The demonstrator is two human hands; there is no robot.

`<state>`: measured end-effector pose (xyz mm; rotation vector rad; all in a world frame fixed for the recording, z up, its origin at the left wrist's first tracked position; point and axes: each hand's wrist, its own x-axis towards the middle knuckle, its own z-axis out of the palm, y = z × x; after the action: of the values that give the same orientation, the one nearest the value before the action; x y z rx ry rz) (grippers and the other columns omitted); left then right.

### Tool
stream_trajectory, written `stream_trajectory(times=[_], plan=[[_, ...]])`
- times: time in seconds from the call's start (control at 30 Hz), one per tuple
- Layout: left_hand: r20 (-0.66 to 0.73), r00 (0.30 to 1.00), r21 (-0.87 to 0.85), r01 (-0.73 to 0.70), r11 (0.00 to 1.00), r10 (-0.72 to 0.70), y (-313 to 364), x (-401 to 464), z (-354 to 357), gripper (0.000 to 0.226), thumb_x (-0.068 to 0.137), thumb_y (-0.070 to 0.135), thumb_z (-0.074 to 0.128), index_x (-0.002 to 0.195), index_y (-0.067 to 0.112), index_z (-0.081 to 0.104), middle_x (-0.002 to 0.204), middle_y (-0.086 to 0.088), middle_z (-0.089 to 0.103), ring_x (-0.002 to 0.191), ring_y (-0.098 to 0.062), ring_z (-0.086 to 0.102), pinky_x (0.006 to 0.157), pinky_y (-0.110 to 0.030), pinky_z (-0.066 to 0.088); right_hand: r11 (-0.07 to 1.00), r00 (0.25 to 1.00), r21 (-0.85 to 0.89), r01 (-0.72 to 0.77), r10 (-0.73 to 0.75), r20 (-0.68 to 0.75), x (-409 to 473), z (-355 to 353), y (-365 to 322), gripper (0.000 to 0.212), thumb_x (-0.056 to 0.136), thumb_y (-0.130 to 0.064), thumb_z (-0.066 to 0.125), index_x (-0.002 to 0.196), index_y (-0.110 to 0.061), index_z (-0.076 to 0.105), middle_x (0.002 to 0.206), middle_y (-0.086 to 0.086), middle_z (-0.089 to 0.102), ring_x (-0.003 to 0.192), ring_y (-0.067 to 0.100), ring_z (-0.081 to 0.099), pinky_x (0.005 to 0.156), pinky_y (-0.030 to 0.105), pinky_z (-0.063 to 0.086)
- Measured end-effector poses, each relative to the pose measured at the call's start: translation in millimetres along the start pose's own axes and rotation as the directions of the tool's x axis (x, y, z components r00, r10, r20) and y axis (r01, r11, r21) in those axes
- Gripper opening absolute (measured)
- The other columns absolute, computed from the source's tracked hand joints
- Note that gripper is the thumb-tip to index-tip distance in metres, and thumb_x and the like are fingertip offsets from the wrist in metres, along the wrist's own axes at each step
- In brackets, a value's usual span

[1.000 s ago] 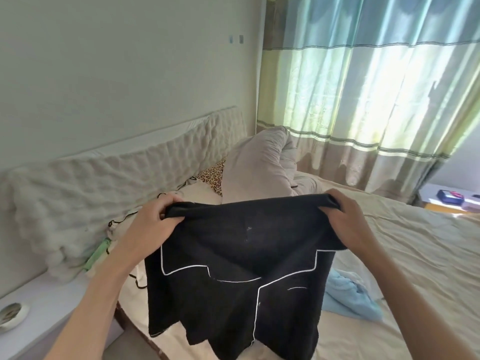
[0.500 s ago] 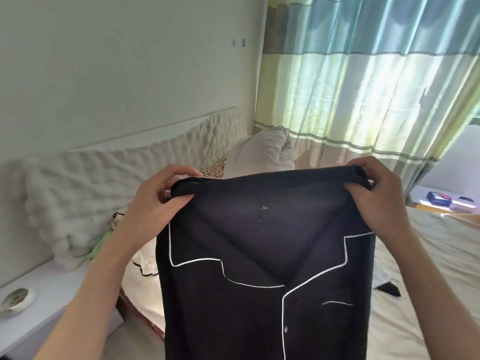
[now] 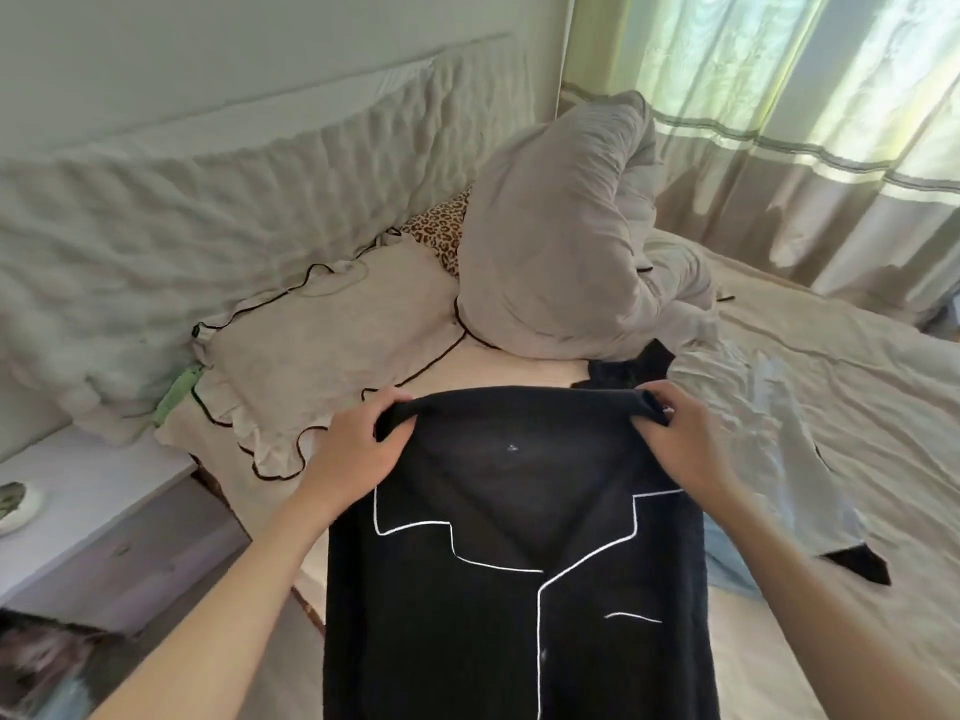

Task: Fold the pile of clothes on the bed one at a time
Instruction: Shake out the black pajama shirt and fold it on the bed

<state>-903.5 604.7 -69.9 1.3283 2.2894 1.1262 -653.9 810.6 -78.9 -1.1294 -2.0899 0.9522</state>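
I hold the black shirt (image 3: 519,563) up by its 2 shoulder corners so that it hangs flat, front toward me, over the near part of the bed (image 3: 857,381). My left hand (image 3: 358,449) has its fingers curled over the left shoulder seam, thumb pinching beneath. My right hand (image 3: 685,439) pinches the right shoulder the same way. I judge this hold lets the garment's own weight pull out creases before laying it down. The fabric looks soft and matte, with thin white piping along the notched collar, placket and chest pocket.
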Motion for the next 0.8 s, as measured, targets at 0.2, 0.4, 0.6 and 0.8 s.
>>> stream_trajectory(times=[0.2, 0.4, 0.6, 0.8], plan=[[-0.041, 0.992, 0.236, 0.126, 0.964, -0.12, -86.6, 82.2, 79.3, 0.017, 0.093, 0.029, 0.051, 0.107, 0.024, 0.06, 0.093, 0.004, 0.065, 0.088, -0.021, 0.06, 0.071, -0.032, 0.044, 0.995, 0.994, -0.101, -0.005, 0.015, 0.106, 79.8, 83.7, 84.3, 0.019, 0.084, -0.006, 0.063, 0.097, -0.02, 0.061, 0.081, -0.011, 0.061, 0.08, 0.01, 0.06, 0.072, 0.023, 0.043], [-0.019, 0.983, 0.48, 0.169, 0.861, -0.182, -171.7, 131.2, 159.2, 0.025, 0.095, 0.031, 0.044, 0.113, 0.017, 0.054, 0.107, -0.005, 0.06, 0.09, -0.032, 0.06, 0.073, -0.045, 0.05, 0.962, 0.985, -0.264, 0.063, -0.017, 0.174, 125.3, 167.0, 174.0, 0.029, 0.086, -0.011, 0.06, 0.116, -0.012, 0.058, 0.112, 0.002, 0.063, 0.097, 0.021, 0.061, 0.082, 0.034, 0.046], [-0.001, 0.969, 0.607, 0.198, 0.77, -0.248, -244.5, 166.3, 235.2, 0.031, 0.097, 0.036, 0.038, 0.114, 0.015, 0.051, 0.101, -0.009, 0.058, 0.083, -0.034, 0.059, 0.064, -0.039, 0.045, 0.94, 0.965, -0.341, -0.005, 0.094, 0.245, 154.7, 235.6, 265.9, 0.026, 0.09, -0.014, 0.056, 0.116, -0.01, 0.056, 0.114, 0.006, 0.059, 0.097, 0.028, 0.058, 0.075, 0.03, 0.039], [-0.044, 0.922, 0.646, 0.321, 0.692, -0.386, -282.0, 176.5, 290.0, 0.049, 0.094, 0.048, 0.04, 0.133, 0.017, 0.041, 0.122, -0.016, 0.05, 0.111, -0.035, 0.048, 0.089, -0.047, 0.038, 0.889, 0.953, -0.456, -0.037, 0.168, 0.251, 161.4, 263.5, 312.8, 0.055, 0.087, -0.039, 0.063, 0.132, -0.01, 0.048, 0.13, 0.009, 0.047, 0.118, 0.028, 0.046, 0.094, 0.04, 0.043]])
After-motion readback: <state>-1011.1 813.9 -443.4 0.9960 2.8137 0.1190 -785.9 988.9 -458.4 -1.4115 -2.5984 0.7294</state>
